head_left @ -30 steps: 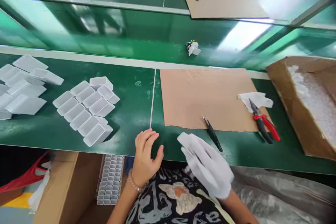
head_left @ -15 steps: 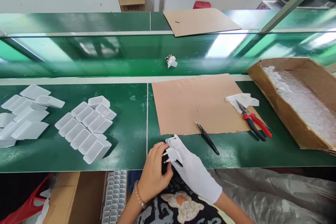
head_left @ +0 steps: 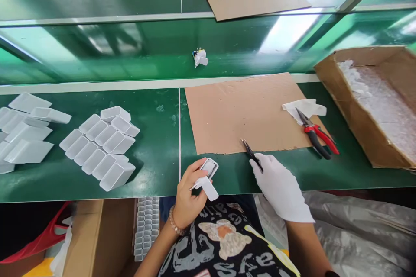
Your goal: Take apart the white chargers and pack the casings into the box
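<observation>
Bare, with a beaded bracelet at the wrist, my left hand is closed around a white plug charger housing. The open end of the housing faces up, metal pins poke out near my fingers, and a flat white piece sticks out toward me. My fingers cover part of it. To the right, my right hand wears a white glove and grips the rear end of the black tweezers. The tweezers' tips point away from me, over the near edge of a cardboard sheet.
Red-handled pliers rest partly on a white cloth at right, beside a large cardboard box. White open shells stand grouped at left, with more white shells beyond. A small electronic assembly sits further back.
My right hand has left the housing and moved right onto the tweezers. My left hand keeps the housing, now turned so its open end shows. The view has tilted down.
</observation>
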`<state>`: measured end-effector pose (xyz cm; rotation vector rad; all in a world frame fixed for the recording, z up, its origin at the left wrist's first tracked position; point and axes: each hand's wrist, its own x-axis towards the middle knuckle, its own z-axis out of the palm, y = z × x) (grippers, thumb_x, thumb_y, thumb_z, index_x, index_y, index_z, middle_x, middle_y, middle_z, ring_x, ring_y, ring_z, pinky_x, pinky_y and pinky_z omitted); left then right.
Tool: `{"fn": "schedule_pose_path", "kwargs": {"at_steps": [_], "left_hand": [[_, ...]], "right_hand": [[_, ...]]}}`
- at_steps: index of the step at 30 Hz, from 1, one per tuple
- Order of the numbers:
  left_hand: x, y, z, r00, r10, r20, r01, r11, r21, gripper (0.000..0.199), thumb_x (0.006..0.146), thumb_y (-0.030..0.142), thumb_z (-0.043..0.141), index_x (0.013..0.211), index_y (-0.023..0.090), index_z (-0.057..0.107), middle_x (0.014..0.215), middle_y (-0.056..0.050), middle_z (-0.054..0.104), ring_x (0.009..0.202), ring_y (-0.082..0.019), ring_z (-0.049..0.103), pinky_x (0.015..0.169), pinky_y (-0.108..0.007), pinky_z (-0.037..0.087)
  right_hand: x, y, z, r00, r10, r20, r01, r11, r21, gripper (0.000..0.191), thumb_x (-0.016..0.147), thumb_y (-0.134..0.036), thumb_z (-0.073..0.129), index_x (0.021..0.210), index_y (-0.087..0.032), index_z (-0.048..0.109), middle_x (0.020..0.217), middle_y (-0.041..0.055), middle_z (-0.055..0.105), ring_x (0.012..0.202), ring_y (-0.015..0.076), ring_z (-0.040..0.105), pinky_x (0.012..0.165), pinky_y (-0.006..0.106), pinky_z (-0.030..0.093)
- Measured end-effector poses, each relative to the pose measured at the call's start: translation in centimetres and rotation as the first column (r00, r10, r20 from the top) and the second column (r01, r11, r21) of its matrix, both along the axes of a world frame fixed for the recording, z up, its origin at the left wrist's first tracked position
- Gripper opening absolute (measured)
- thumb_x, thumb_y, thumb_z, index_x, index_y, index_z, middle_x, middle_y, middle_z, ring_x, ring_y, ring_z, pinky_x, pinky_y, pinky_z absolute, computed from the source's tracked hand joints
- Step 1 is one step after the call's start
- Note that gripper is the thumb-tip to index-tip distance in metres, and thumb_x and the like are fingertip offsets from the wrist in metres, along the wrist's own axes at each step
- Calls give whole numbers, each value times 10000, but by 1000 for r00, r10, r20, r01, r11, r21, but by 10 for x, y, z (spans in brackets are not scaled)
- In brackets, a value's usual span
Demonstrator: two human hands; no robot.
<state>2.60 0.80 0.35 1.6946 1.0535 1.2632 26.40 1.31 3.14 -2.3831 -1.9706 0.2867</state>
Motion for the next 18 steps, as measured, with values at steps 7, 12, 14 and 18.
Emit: {"fn": "schedule_pose_path", "kwargs": {"at_steps": [7, 12, 14, 18], "left_hand": [[-4, -3, -3, 993, -51, 110, 54, 998, -18, 365, 818, -35, 600, 1042, 227, 478, 1339, -126, 588, 1214, -224, 607, 931, -365, 550], [-6, -4, -7, 995, -85, 61, 79, 992, 101, 378, 809, -49, 592, 1046, 220, 473, 1372, -148, 567, 1274, -267, 565, 972, -460, 539], [-6, -3, -8, 992, -123, -22, 125, 970, 208, 394, 802, -60, 569, 1068, 219, 484, 1406, -156, 539, 1312, -290, 528, 1002, -523, 516], [-7, -3, -9, 973, -125, -192, 185, 924, 334, 359, 840, -4, 549, 1104, 238, 521, 1443, -142, 515, 1346, -291, 491, 1033, -556, 490]], "right_hand": [[-21, -12, 24, 695, -48, -717, 127, 990, 57, 190, 923, -377, 559, 1025, -217, 560, 862, 16, 707, 803, 153, 686, 747, 281, 558], [-42, -16, 34, 276, 46, -960, 326, 935, 139, 514, 847, -239, 686, 1304, -297, 459, 655, -62, 611, 514, 102, 550, 469, 206, 478], [-42, -16, 33, 138, 146, -980, 368, 911, 188, 486, 912, -276, 623, 1352, -368, 440, 738, -42, 643, 483, 96, 542, 416, 205, 456], [-34, -18, 28, 133, 198, -971, 197, 955, 221, 544, 813, -478, 723, 1305, -349, 529, 1095, 70, 704, 703, 200, 703, 563, 323, 593]]}}
